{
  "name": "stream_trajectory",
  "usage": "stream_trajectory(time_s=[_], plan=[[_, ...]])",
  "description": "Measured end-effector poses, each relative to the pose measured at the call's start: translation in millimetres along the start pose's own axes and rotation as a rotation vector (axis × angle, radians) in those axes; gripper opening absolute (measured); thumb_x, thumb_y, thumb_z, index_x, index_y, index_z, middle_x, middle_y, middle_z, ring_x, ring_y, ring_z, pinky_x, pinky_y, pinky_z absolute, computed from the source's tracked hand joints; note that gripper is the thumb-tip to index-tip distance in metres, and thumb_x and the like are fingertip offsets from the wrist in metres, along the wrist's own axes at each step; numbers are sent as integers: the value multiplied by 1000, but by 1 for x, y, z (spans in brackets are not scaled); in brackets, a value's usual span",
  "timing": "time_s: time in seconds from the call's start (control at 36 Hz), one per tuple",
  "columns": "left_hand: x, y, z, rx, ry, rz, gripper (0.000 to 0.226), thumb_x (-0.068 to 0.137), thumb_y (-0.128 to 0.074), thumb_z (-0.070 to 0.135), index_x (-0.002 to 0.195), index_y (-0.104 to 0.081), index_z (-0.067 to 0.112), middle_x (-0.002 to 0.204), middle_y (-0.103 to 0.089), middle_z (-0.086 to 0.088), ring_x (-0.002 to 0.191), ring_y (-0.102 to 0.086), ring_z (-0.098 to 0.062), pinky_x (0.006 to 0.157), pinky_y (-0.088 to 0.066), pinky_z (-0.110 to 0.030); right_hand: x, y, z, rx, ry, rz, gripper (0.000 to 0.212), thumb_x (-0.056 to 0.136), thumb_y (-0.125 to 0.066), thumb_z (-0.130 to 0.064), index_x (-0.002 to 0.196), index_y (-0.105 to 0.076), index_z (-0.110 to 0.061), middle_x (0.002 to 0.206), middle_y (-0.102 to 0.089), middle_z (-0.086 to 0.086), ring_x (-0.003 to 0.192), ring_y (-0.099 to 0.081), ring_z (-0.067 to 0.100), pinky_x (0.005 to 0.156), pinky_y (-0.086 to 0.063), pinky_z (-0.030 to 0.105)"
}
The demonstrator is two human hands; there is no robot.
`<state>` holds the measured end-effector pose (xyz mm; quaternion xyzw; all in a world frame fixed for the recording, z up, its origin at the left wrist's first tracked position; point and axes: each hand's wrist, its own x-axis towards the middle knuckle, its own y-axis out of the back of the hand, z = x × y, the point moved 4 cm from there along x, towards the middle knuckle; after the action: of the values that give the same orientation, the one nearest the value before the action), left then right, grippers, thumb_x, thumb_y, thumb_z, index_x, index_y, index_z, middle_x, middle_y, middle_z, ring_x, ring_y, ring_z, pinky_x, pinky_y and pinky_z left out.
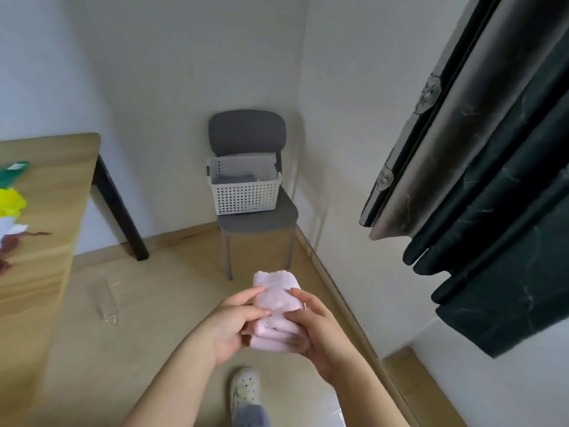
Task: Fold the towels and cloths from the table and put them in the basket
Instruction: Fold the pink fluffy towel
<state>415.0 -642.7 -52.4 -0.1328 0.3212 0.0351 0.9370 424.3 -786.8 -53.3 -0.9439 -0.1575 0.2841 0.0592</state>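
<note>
Holding a small folded pale-pink terry towel (pixel 275 309) in front of you above the floor, you have it pinched from both sides. Your left hand (pixel 237 322) grips its left edge and your right hand (pixel 317 331) wraps its right edge, fingers (pixel 300 295) curled narrow around the cloth. The fold on this one looks finished, so I judge you are at the carrying step.

The white perforated plastic basket (pixel 246 195) sits on the seat of a grey padded chair (pixel 246 131) in the room's corner, well apart from your hands. A grey folded piece (pixel 234 178) already lies inside it, so at least one item seems done.

More work waits on the light wooden worktop (pixel 46 211) to your left. Along its left edge lie a green cloth (pixel 14 169), a yellow cloth (pixel 10 201), a white cloth (pixel 10 231) and a dark red cloth (pixel 9 251), all loose and unfolded as far as you can see. The frame cuts off the rest of the worktop, so you cannot tell whether more lie beyond. By my reckoning you are early to midway through.
</note>
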Motion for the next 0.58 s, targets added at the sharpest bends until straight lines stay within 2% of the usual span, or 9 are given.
stream_trajectory(time_s=[0.06,0.11,0.22,0.31,0.36,0.44,0.53,0.58], plan=[[30,7,20,-21,-10,15,44,87,-54,-5,119,-56,24,91,-67,-7,67,-63,-15,63,-48,-28,37,0,-18,-20,-2,-1,35,85,-57,-11,117,-56,-26,118,-63,11,91,-65,19,67,-51,28],[61,15,44,-26,-15,22,44,87,-54,-4,120,-55,25,92,-67,-6,62,-62,-13,56,-47,-25,71,-2,-38,-30,-8,-1,35,81,-59,-15,114,-57,-27,117,-64,12,92,-65,20,68,-51,29],[117,32,101,-8,-12,38,44,86,-57,-3,118,-55,27,97,-67,-8,68,-62,-16,53,-47,-24,140,-11,-81,-37,-41,-3,30,87,-55,-12,112,-57,-29,115,-66,9,92,-65,20,71,-50,29],[158,44,141,-6,-31,55,45,85,-57,-5,117,-57,26,105,-66,-10,73,-61,-19,55,-47,-26,191,-17,-112,-52,-36,9,32,88,-54,-9,113,-59,-29,114,-65,9,87,-64,19,66,-49,26],[184,48,165,-22,-41,57,45,84,-58,-6,115,-58,26,108,-65,-11,75,-60,-21,57,-47,-27,223,-20,-131,-64,-16,11,34,86,-56,-11,114,-59,-30,118,-62,7,94,-64,21,72,-49,29],[220,55,191,-30,-37,82,45,83,-59,-6,114,-59,27,104,-66,-11,78,-59,-22,61,-48,-29,267,-18,-149,-66,-37,38,38,83,-58,-13,116,-58,-31,120,-61,3,103,-63,22,80,-49,33],[254,61,210,-56,-16,123,45,82,-60,-7,115,-60,25,101,-66,-11,79,-58,-23,67,-47,-32,311,-17,-164,-79,-63,44,38,86,-53,-8,116,-57,-31,121,-59,5,106,-61,24,79,-51,34],[280,67,225,-91,-6,163,47,80,-61,-9,115,-60,22,95,-65,-11,71,-56,-22,65,-45,-31,343,-15,-177,-100,-61,54,37,86,-51,-4,114,-58,-28,117,-59,9,103,-61,28,77,-52,37]])
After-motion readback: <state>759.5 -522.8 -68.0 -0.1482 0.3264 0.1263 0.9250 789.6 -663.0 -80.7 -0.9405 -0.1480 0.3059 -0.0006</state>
